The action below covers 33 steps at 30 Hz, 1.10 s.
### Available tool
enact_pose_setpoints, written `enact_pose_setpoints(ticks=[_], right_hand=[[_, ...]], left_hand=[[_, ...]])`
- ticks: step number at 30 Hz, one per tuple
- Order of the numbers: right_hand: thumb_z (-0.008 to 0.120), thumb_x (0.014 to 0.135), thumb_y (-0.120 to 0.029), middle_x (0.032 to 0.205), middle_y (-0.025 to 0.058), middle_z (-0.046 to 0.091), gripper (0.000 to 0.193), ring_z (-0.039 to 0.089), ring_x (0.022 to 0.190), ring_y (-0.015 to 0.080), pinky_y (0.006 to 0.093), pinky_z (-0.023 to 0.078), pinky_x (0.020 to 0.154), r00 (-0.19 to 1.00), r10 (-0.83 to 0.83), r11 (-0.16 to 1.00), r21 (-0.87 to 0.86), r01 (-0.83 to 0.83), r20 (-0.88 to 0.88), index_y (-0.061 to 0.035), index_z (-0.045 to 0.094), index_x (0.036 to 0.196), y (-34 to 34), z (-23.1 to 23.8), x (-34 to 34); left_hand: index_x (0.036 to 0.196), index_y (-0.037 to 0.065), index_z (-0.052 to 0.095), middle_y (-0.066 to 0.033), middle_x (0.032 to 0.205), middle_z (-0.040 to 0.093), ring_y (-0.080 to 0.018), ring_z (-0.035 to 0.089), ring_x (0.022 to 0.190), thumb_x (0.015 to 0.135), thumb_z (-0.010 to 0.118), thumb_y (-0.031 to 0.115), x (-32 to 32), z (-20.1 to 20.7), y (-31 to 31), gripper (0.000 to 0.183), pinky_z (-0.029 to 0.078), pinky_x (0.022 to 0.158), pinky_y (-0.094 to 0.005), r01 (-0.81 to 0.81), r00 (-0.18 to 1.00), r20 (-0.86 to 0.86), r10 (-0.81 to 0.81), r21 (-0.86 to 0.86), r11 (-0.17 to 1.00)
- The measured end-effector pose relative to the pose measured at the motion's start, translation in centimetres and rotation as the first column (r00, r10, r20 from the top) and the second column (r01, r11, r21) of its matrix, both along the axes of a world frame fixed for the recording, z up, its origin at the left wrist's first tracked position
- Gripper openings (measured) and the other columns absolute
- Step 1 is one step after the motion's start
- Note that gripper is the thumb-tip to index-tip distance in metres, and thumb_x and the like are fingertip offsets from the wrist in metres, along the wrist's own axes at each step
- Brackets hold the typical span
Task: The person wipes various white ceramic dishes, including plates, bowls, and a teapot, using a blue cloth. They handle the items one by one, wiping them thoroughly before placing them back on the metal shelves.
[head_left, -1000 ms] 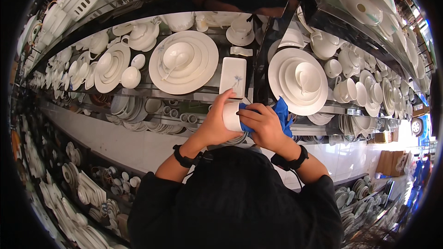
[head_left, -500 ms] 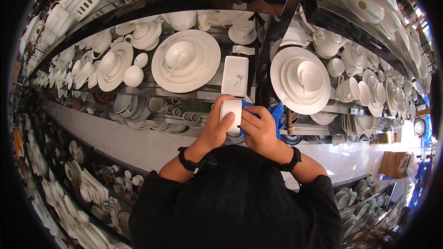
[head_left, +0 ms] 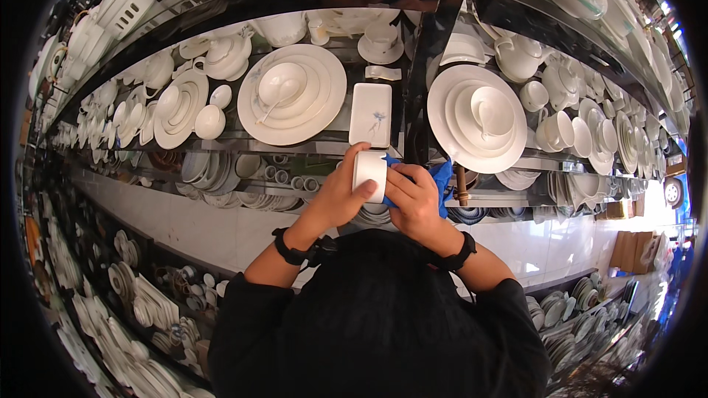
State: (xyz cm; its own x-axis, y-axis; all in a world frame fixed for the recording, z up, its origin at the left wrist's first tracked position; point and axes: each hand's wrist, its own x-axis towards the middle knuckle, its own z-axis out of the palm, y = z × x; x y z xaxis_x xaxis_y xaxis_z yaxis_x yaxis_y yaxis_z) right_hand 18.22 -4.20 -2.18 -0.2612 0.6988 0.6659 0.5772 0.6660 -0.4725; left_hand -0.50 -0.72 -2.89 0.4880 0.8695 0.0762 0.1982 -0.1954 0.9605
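A small white ceramic piece with a short straight wall [head_left: 370, 175], perhaps a cup or ashtray, is held between my hands in front of the shelf. My left hand [head_left: 341, 190] grips it from the left, thumb across its near side. Pressed to its right side, my right hand [head_left: 415, 199] holds a blue cloth [head_left: 441, 180], which is bunched partly behind the fingers. Just beyond my hands lies a white rectangular dish [head_left: 370, 114] with a blue floral motif. What the fingertips inside the cloth touch is hidden.
Stacked plates with a bowl and spoon [head_left: 324, 88] stand left on the glass shelf, a similar stack [head_left: 450, 125] right. A dark upright post [head_left: 422, 74] divides them. Teapots [head_left: 225, 57] and cups stand behind. Below are more dishes; behind me, crockery racks [head_left: 158, 302] flank the tiled aisle [head_left: 243, 232].
The view has shifted slightly, so the shelf sits a little higher and further left. The white piece has turned a little in my hands, and a notch shows on its upper rim.
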Motion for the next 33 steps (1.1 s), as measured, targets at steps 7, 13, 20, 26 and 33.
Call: enact_pose_setpoints(ticks=[7,13,20,26,33], right_hand=[[0.068,0.065,0.008,0.098,0.0092,0.066,0.041,0.059,0.09,0.0249,0.0319,0.047,0.078,0.891,-0.012,0.768,-0.575,-0.281,-0.453,-0.0029,0.069,0.105,-1.1,-1.5,0.8],[0.069,0.073,0.008,0.11,0.0103,0.064,0.04,0.059,0.099,0.017,0.0285,0.045,0.09,0.7,-0.019,0.557,-0.589,-0.585,-0.714,0.0052,0.065,0.113,-1.0,-3.1,3.4],[0.06,0.095,-0.018,0.117,0.0098,0.064,0.033,0.062,0.104,0.0177,0.0336,0.049,0.094,0.288,-0.274,0.739,-0.393,-0.548,-0.918,0.0,0.057,0.123,-1.3,-3.5,3.2],[0.057,0.097,-0.014,0.128,0.0078,0.057,0.047,0.054,0.113,0.0142,0.0303,0.043,0.099,0.332,-0.288,0.786,-0.419,-0.454,-0.898,0.0006,0.043,0.139,-0.3,-1.6,0.2],[0.06,0.092,-0.006,0.129,0.0095,0.057,0.051,0.052,0.118,0.0157,0.032,0.04,0.101,0.603,-0.155,0.823,-0.44,-0.36,-0.783,0.0015,0.043,0.14,-0.9,-1.2,1.0]], left_hand=[[0.132,0.004,0.039,-0.0185,0.111,0.052,-0.04,0.057,0.093,0.068,0.082,0.026,0.1,1.5,0.4,0.08,0.049,0.08,-0.0422,0.185,0.981,-0.13,-0.146,0.369,0.911],[0.13,0.007,0.04,-0.0168,0.122,0.046,-0.0324,0.054,0.108,0.068,0.085,0.026,-1.4,0.9,1.2,0.078,0.048,0.087,-0.0411,0.206,0.966,0.065,-0.252,0.396,0.895],[0.134,0.013,0.027,-0.0186,0.145,0.031,-0.0304,0.042,0.13,0.072,0.084,0.013,0.6,-0.6,-0.2,0.084,0.04,0.105,-0.0417,0.094,0.708,0.703,-0.063,-0.006,0.996],[0.144,0.009,0.02,-0.0168,0.145,0.035,-0.0277,0.038,0.133,0.081,0.073,0.009,1.8,-0.8,-0.7,0.082,0.033,0.11,-0.0424,0.022,0.756,0.652,0.053,-0.107,0.994],[0.139,0.006,0.035,-0.0139,0.116,0.057,-0.0265,0.064,0.092,0.069,0.04,-0.007,1.5,1.5,-1.3,0.071,0.052,0.084,-0.0382,-0.118,0.893,0.362,0.268,-0.386,0.915]])
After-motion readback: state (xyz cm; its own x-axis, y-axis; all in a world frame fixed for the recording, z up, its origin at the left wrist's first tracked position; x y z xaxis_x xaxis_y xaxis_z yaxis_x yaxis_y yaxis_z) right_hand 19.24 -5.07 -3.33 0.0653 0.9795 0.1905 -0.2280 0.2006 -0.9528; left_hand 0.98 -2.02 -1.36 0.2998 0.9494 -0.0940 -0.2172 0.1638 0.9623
